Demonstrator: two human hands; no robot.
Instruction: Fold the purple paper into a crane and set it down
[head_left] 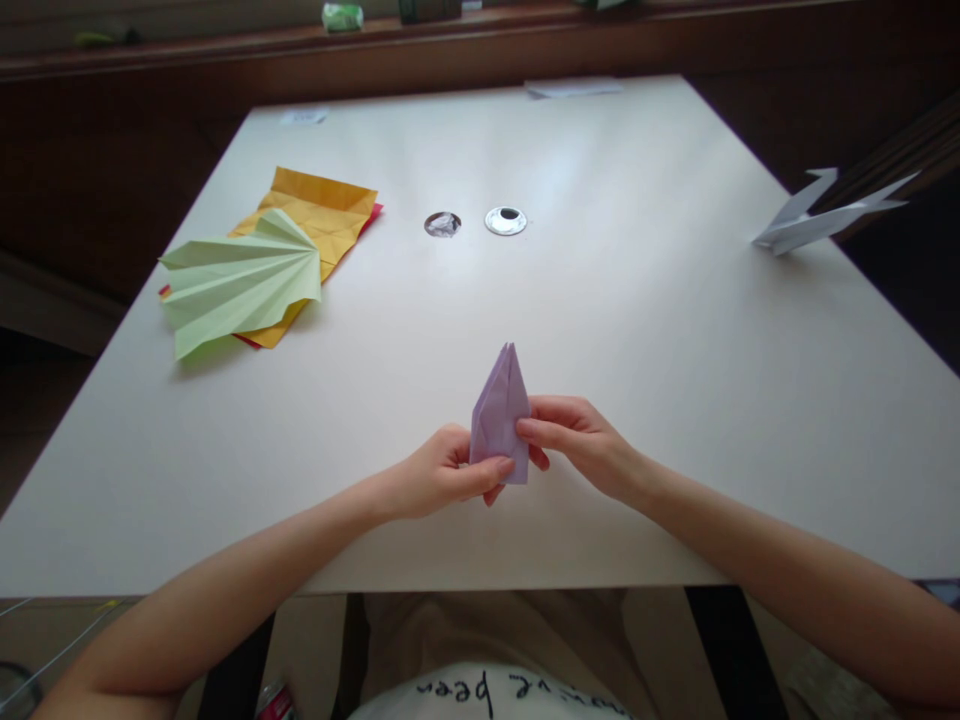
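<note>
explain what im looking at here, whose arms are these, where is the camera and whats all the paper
There is no machine here: these are a person's two bare arms. The one picture comes from a camera worn on that person's head, looking forward and down, so the arms reach in from the bottom edge.

The left hand and the right hand together pinch a folded lilac paper, a narrow pointed shape held just above the white table.

On the table to the left lies a pale green pleated fan on top of orange sheets, with a red sheet edge showing beneath. In the middle are two small round holes. At the right edge rests a white folded paper figure.
</note>
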